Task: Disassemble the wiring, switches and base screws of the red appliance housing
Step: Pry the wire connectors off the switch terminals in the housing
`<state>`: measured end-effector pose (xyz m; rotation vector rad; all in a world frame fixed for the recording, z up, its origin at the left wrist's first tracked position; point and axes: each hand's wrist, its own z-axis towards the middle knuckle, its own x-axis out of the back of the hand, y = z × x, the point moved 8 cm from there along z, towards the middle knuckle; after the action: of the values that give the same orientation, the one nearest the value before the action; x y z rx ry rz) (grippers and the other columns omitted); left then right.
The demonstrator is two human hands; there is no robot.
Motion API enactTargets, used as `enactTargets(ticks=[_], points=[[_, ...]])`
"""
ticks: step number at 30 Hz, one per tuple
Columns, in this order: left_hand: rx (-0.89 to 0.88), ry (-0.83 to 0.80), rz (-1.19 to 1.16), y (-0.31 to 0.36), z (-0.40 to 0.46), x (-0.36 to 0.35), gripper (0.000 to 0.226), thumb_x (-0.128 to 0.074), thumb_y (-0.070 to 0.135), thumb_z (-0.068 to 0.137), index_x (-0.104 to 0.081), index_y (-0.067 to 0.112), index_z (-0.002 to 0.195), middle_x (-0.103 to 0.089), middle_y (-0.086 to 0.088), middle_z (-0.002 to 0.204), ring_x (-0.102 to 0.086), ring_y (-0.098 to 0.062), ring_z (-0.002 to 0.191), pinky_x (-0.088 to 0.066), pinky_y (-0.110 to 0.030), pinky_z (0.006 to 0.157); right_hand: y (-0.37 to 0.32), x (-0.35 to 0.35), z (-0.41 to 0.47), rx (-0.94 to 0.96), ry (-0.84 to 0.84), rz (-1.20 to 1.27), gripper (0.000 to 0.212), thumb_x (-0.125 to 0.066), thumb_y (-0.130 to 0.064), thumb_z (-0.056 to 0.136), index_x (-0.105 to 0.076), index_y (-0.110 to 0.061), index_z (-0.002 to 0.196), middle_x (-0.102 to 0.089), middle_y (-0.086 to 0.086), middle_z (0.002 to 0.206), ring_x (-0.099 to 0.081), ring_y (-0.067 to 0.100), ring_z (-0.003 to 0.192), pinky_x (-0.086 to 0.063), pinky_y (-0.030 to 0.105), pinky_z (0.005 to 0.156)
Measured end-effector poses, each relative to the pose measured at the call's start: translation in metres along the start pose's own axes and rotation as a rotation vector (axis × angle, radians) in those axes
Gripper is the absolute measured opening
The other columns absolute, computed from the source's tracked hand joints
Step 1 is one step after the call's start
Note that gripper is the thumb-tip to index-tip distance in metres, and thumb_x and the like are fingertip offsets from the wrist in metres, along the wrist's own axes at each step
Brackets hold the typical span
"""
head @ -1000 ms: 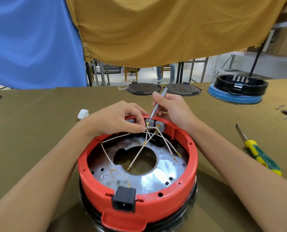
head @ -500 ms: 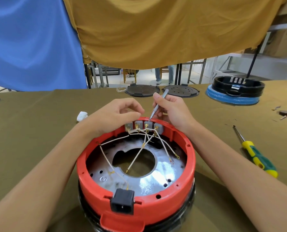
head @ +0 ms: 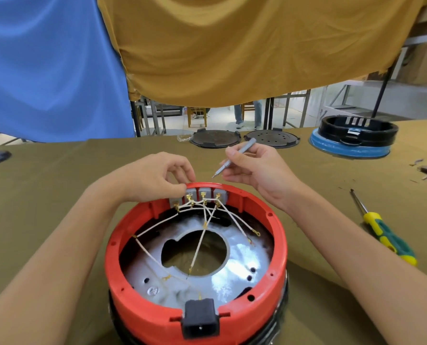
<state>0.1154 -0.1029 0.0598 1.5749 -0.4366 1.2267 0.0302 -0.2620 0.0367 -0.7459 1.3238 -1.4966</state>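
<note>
Two bare forearms are reaching into view, left hand (head: 155,175) and right hand (head: 259,168) wearing no gloves or sleeves.

A single head-worn view looks forward and steeply down from close above the red housing (head: 195,282), the table (head: 45,195) stretching beyond it.

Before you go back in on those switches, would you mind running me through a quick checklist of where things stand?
1. Small grey screwdriver gripped in right hand: ok.
2. Its tip lifted off the grey switches: ok.
3. Left hand fingers at the leftmost switches: ok.
4. Firm pinch on a switch: cannot tell.
5. White wires detached from switch terminals: not ok, several attached.
6. Red housing standing level on table: ok.
</note>
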Motion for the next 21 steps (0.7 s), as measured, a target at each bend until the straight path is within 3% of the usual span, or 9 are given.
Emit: enactTargets(ticks=[3, 5, 8, 12, 18, 21], points=[[0.033, -0.002, 0.058, -0.004, -0.002, 0.002, 0.017, -0.068, 0.020, 0.082, -0.067, 0.035, 0.089, -0.071, 0.017, 0.083, -0.058, 0.000, 0.058, -0.050, -0.033, 0.068, -0.001, -0.001, 0.000, -0.028, -0.032, 0.072, 0.008, -0.070, -0.006, 0.089, -0.064, -0.005, 0.094, -0.074, 0.014, 0.087, -0.073, 0.025, 0.078, -0.060, 0.032, 0.075], [0.035, 0.024, 0.073, -0.004, -0.001, 0.002, 0.015, -0.067, 0.021, 0.082, -0.068, 0.035, 0.086, -0.070, 0.017, 0.081, -0.060, 0.000, 0.063, -0.050, -0.032, 0.070, -0.001, -0.001, 0.000, -0.036, -0.046, 0.087, 0.013, -0.072, -0.001, 0.085, -0.063, -0.004, 0.094, -0.073, 0.015, 0.085, -0.074, 0.028, 0.079, -0.061, 0.034, 0.076], [-0.055, 0.223, 0.020, 0.005, -0.001, 0.011, 0.007, -0.067, 0.026, 0.088, -0.070, 0.032, 0.086, -0.070, 0.015, 0.087, -0.064, -0.004, 0.084, -0.050, -0.027, 0.078, -0.001, -0.003, -0.002, -0.042, -0.055, 0.103, 0.022, -0.075, 0.002, 0.078, -0.062, -0.002, 0.095, -0.072, 0.015, 0.084, -0.074, 0.031, 0.079, -0.062, 0.034, 0.076], [-0.187, 0.236, -0.212, 0.017, 0.000, 0.009, 0.006, -0.071, 0.031, 0.089, -0.073, 0.026, 0.092, -0.071, 0.015, 0.085, -0.063, 0.000, 0.080, -0.047, -0.012, 0.073, -0.004, -0.009, -0.004, -0.006, -0.064, 0.153, 0.022, -0.074, 0.003, 0.079, -0.060, -0.002, 0.095, -0.073, 0.014, 0.079, -0.074, 0.030, 0.077, -0.062, 0.036, 0.077], [-0.242, 0.275, -0.235, 0.019, 0.002, 0.004, 0.004, -0.072, 0.022, 0.090, -0.075, 0.022, 0.087, -0.072, 0.006, 0.081, -0.065, -0.008, 0.076, -0.049, -0.015, 0.069, -0.012, -0.006, -0.005, 0.049, -0.042, 0.172, 0.024, -0.075, 0.000, 0.074, -0.059, -0.003, 0.091, -0.072, 0.015, 0.079, -0.074, 0.029, 0.075, -0.062, 0.037, 0.075], [-0.265, 0.306, -0.233, 0.019, 0.002, 0.005, 0.007, -0.072, 0.018, 0.090, -0.075, 0.020, 0.084, -0.070, 0.010, 0.076, -0.061, -0.002, 0.068, -0.045, -0.013, 0.062, -0.011, -0.007, -0.007, 0.055, -0.063, 0.098, 0.025, -0.077, -0.005, 0.074, -0.057, -0.004, 0.089, -0.073, 0.016, 0.080, -0.075, 0.029, 0.076, -0.062, 0.035, 0.074]])
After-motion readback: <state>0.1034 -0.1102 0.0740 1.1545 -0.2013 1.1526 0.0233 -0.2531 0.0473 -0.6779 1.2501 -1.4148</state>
